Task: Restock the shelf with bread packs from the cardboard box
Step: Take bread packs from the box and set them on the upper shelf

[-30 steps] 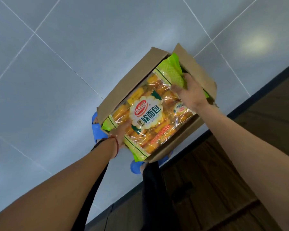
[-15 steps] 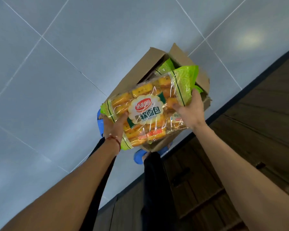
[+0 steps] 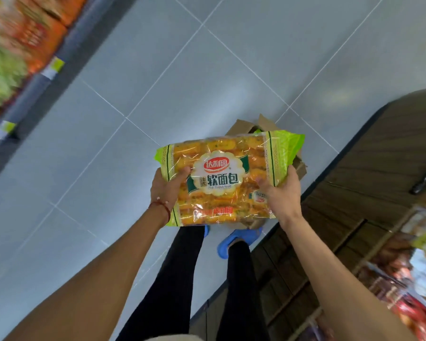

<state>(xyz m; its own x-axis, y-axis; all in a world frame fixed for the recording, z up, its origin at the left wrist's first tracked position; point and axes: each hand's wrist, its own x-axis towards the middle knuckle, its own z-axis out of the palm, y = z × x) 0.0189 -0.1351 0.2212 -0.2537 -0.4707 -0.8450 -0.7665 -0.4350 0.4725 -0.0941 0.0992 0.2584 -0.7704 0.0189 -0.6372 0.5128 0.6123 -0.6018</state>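
2 hands on it: left hand [image 3: 169, 187] and right hand [image 3: 282, 193] grip the bread pack [image 3: 221, 179] by its ends, above the box [image 3: 250, 125]. Looks light, soft, slippery; support underneath.

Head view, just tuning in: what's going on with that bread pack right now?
A person holds one bread pack in the air with both hands: the left hand grips its left end, the right hand its right end. The cardboard box sits on the tiled floor beyond the pack, partly hidden by it. The wooden shelf unit stands to the person's right; the pack is not yet on it.
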